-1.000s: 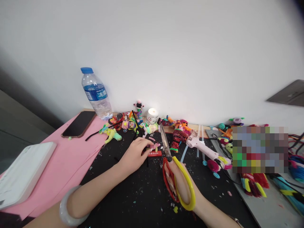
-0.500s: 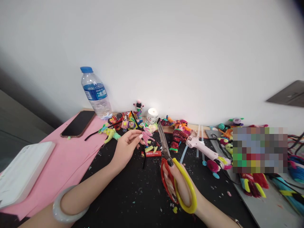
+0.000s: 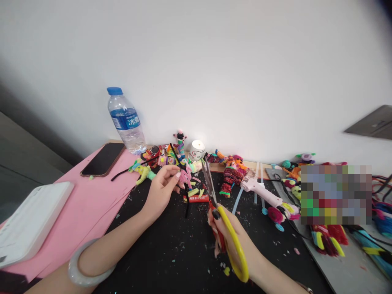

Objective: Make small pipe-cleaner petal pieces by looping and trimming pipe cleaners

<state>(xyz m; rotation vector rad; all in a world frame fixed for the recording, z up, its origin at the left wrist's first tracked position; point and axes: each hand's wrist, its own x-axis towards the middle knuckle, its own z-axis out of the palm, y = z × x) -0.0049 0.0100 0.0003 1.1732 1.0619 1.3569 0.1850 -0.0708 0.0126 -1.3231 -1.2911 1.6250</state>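
My left hand (image 3: 161, 188) is raised just above the black mat (image 3: 171, 249) and pinches a small bunch of pink pipe-cleaner pieces (image 3: 185, 178) between thumb and fingers. My right hand (image 3: 234, 241) grips scissors (image 3: 221, 218) with yellow and red handles. Their blades point up and away, slightly parted, with the tips close to the right of the pink pieces. Below the pink bunch lie short yellow-green bits and a small red lighter (image 3: 196, 198).
A water bottle (image 3: 126, 121), a phone (image 3: 102, 159) on pink paper (image 3: 79, 212), a lit candle (image 3: 197, 149), several pipe-cleaner figures (image 3: 232, 169) along the wall, a pink glue gun (image 3: 260, 190), a white box (image 3: 27, 222) at left, coloured craft scraps at right.
My left hand lifted the pink pieces off the mat and holds them up. The scissors swung left toward them and the blades parted a little.
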